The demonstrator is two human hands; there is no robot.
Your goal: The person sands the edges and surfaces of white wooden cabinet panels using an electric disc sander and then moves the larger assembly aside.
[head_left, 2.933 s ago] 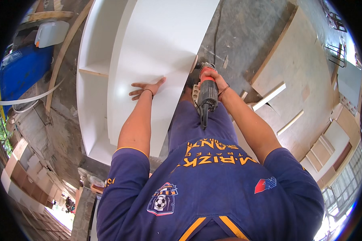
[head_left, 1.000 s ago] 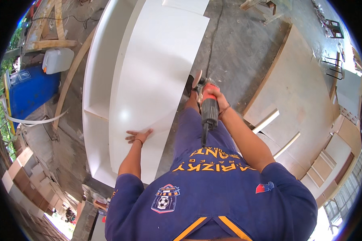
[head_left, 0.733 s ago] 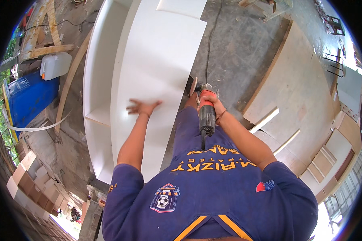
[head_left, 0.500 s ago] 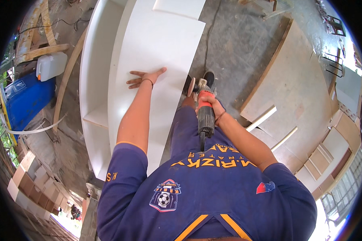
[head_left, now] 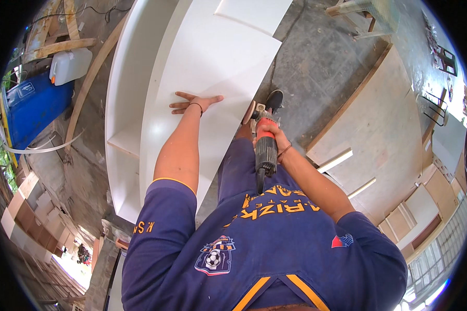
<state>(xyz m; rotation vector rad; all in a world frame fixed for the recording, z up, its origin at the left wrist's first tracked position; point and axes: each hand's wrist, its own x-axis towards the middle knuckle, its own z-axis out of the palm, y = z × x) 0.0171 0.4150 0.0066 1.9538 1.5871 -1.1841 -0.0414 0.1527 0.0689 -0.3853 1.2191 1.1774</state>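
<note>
My left hand [head_left: 196,103] lies spread with fingers apart on the white panel [head_left: 218,67] of a long white cabinet. Wrapped round the red part of an angle grinder [head_left: 266,145] is my right hand [head_left: 276,133]. The grinder's black rear end and cord point back toward my body. Its disc [head_left: 249,112] sits close beside the panel's right edge; whether it touches cannot be told. An open white compartment [head_left: 135,88] runs along the cabinet's left side.
A large board [head_left: 363,114] with white strips on it lies at the right. One black shoe [head_left: 275,98] shows past the grinder. To the left are a curved wooden strip [head_left: 91,72], a white jerrycan [head_left: 70,66] and a blue container [head_left: 39,109]. A stool [head_left: 363,10] stands far off.
The view has turned a little, so the cabinet and surroundings appear tilted and shifted. My left hand stays flat on the panel, and the grinder remains in my right hand near the edge.
</note>
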